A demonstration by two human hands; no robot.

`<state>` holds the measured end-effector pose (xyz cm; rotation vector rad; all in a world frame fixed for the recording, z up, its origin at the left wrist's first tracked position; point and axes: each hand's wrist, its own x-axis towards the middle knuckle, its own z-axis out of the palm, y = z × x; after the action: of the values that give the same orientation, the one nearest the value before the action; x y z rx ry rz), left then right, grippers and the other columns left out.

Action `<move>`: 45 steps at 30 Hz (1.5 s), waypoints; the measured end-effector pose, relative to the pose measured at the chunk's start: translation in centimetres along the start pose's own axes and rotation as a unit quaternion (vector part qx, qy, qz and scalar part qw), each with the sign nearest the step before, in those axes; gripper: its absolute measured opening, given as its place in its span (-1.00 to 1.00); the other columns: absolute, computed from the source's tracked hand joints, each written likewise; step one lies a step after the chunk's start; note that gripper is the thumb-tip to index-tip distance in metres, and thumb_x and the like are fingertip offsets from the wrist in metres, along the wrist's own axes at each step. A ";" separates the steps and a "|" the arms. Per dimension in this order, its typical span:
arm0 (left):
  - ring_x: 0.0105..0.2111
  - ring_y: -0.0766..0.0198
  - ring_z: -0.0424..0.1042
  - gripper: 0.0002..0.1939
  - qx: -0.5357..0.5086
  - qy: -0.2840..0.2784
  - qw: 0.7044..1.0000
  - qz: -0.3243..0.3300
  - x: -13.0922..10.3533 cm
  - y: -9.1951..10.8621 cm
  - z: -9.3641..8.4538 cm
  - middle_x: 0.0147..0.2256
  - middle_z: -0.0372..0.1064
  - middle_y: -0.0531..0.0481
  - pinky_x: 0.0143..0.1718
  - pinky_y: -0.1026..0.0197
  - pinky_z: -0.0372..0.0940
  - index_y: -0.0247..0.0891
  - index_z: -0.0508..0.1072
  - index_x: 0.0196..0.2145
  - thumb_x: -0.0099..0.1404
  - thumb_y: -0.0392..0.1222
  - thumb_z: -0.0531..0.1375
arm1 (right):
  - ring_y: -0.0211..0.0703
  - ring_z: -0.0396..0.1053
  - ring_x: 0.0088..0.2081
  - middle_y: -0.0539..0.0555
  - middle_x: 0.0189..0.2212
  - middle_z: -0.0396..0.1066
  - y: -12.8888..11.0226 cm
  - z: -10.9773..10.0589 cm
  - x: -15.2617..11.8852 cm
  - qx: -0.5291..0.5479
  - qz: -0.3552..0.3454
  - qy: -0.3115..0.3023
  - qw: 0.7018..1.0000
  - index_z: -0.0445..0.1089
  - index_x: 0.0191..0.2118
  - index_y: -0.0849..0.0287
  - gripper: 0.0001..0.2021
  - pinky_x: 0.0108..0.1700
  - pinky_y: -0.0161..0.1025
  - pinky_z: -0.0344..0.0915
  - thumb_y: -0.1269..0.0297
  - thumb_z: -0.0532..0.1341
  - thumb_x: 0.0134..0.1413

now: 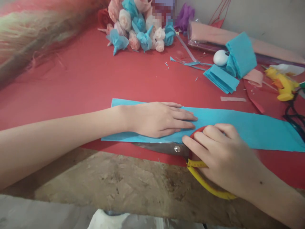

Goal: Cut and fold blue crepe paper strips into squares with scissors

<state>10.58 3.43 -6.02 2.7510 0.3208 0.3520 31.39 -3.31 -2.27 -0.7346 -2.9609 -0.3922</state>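
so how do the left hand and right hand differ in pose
The left hand lies flat on the blue paper; the right hand is curled, holding the scissors. The left hand's fingers are stretched out, while the right hand's are bent. Both are bare.

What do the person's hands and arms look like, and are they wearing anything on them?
The left hand and right hand are both bare, with slim fingers. No gloves, rings, watch or bracelet show. No sleeves show on the forearms either. The right forearm has one small dark spot near the wrist.
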 end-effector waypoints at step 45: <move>0.27 0.17 -0.02 -0.54 0.046 -0.036 0.998 -0.036 -2.4 1.9 -0.6 0.26 -0.01 -0.16 0.29 0.07 -0.13 -0.36 0.18 0.20 0.43 -0.16 -0.15 | 0.00 0.16 -0.37 0.08 -0.45 0.28 2.0 -0.5 -6.1 -0.016 0.007 -0.076 0.997 0.16 0.13 0.27 -0.53 -0.16 0.09 0.06 0.37 -0.06 0.06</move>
<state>8.49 1.26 -5.24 2.8241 0.4262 0.2240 37.69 -4.44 -2.08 -0.8228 -3.0968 -0.4002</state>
